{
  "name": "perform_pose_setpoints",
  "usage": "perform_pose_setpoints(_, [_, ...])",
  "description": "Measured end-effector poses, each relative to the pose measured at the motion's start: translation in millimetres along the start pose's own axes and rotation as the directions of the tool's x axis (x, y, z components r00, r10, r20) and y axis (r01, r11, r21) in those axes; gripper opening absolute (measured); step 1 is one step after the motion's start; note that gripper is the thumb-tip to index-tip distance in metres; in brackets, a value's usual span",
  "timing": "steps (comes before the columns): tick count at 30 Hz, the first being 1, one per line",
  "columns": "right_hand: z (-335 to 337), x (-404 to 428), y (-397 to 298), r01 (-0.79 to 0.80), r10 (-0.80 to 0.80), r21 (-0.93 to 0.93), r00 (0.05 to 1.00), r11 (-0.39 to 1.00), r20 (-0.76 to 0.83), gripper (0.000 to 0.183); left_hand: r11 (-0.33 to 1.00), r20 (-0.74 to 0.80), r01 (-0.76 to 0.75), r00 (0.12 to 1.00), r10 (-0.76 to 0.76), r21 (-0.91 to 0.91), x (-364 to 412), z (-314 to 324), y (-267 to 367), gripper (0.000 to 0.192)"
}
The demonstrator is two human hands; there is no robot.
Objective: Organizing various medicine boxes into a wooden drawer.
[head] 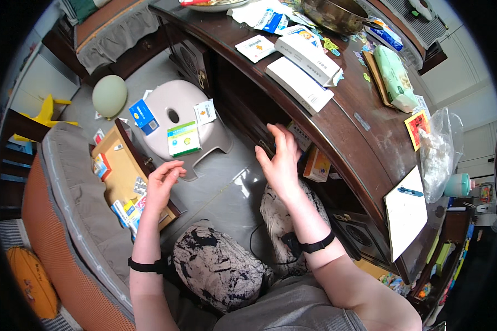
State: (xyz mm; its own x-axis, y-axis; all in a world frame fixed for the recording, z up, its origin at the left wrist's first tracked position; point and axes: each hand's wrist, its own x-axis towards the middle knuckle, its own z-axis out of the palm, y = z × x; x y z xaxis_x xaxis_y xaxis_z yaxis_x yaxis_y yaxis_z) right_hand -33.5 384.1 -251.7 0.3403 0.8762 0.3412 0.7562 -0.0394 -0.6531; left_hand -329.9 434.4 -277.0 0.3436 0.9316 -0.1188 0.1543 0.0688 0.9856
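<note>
My left hand [162, 184] is raised with bent fingers beside an open wooden drawer [122, 165], and nothing shows in it. In the drawer lie a red-and-blue box [102, 166], a blister pack [140, 185] and several small packages. My right hand [281, 159], fingers apart and holding nothing visible, is before the open compartment of a dark wooden table. An orange box [317, 164] stands in that compartment. On a pale plastic stool [165, 93] rest a blue box [144, 117], a green-and-white box [184, 138] and a white packet [205, 112].
The dark table [356, 136] bears white cartons [300, 85], a metal pot [335, 14], a green tissue pack [394, 78], a plastic bag [437, 157] and paper with a pen [410, 191]. A balloon [109, 96] is beyond the drawer; a cushioned sofa [78, 186] stands left.
</note>
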Motion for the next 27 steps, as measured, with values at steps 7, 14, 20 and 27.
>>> perform_pose_setpoints(7, [-1.1,12.7,23.6,-0.138,0.235,-0.401,0.950,0.906,0.204,0.072,0.996,0.159,0.078,0.984,-0.085,0.048,5.7,17.8,40.9,0.031])
perform_pose_setpoints(14, [14.7,4.6,41.9,-0.154,0.244,-0.436,0.957,0.887,0.159,0.054,0.992,0.250,0.119,0.960,-0.127,0.047,13.3,42.8,60.3,0.036])
perform_pose_setpoints(20, [10.7,-2.2,1.1,0.064,-0.053,-0.169,0.996,0.984,0.072,0.035,0.969,0.379,0.208,0.893,-0.243,0.130,19.9,53.1,69.1,0.044])
perform_pose_setpoints(27, [10.9,-26.4,-56.5,0.432,-0.432,0.010,0.902,0.902,0.011,0.027,0.902,0.431,0.373,0.866,-0.254,-0.217,19.9,60.0,76.4,0.062])
